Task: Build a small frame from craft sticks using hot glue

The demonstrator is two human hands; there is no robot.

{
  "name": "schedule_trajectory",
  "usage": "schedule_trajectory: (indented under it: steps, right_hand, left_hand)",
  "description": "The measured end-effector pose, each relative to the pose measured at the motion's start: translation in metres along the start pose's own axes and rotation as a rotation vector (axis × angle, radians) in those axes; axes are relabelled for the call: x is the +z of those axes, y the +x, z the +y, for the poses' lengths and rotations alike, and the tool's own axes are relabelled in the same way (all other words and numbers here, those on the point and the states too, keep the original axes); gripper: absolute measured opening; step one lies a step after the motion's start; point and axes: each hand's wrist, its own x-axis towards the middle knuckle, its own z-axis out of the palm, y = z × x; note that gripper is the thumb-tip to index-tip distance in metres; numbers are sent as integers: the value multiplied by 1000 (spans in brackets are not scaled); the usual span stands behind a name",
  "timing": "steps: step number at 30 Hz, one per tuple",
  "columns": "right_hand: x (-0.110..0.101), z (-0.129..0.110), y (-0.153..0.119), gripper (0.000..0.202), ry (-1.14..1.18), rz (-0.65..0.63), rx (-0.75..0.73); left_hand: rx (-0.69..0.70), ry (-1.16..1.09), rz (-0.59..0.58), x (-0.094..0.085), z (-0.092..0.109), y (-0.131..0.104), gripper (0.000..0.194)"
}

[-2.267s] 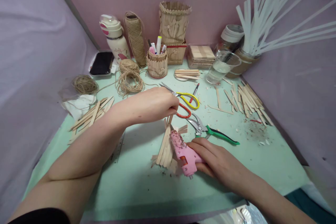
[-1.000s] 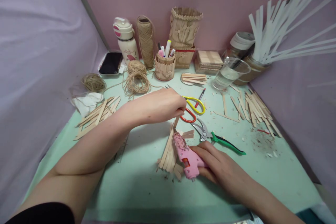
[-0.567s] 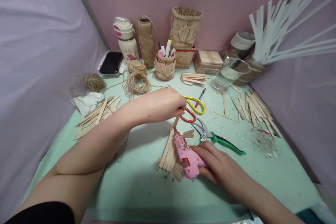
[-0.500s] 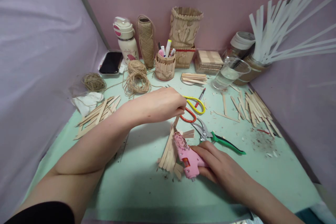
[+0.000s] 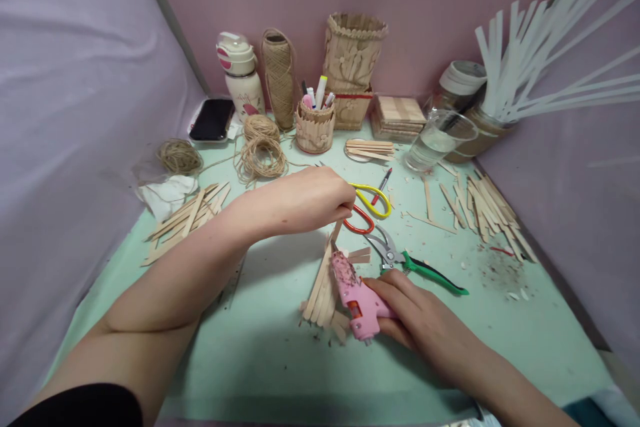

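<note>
With fingers of left hand [image 5: 315, 197] pinched closed on stick [image 5: 337, 231], right hand [image 5: 415, 307] wrapped around glue gun [image 5: 367, 313], apparently gluing; next, hold both steady.

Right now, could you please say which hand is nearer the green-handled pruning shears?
Right: the right hand, holding the pink glue gun, is just on the near side of the pruning shears; the left hand is farther off, to their left.
</note>
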Motion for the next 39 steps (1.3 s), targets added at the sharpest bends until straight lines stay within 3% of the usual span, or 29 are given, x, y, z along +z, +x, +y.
schedule_trajectory:
  steps: [39]
  right_hand:
    - [0, -2, 0, 40, -31, 31, -2]
  left_hand:
    - [3, -20, 4, 0, 0, 0, 24]
